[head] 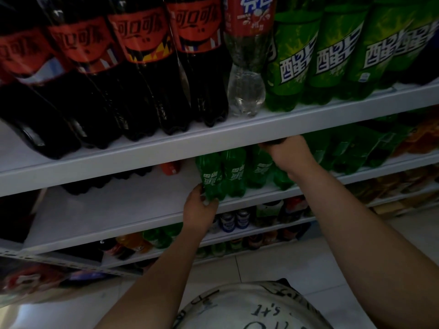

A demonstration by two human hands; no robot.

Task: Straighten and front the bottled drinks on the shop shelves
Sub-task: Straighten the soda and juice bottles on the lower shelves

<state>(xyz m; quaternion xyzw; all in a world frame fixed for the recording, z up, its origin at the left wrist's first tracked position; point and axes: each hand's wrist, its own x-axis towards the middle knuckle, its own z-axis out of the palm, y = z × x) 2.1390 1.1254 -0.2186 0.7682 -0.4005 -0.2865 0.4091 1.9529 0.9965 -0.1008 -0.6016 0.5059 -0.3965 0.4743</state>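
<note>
Fronting the middle shelf (133, 210): my left hand (198, 213) fingers wrap the base of the end green bottle (210, 178) at the shelf lip, right hand (288, 153) deeper among green bottles, grip unclear; next, square its label outward.

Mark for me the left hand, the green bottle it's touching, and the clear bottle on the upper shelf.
left hand (199, 210): head view, back of the hand.
green bottle (210, 176): head view, labelled body.
clear bottle (245, 91): head view, lower see-through body.
</note>
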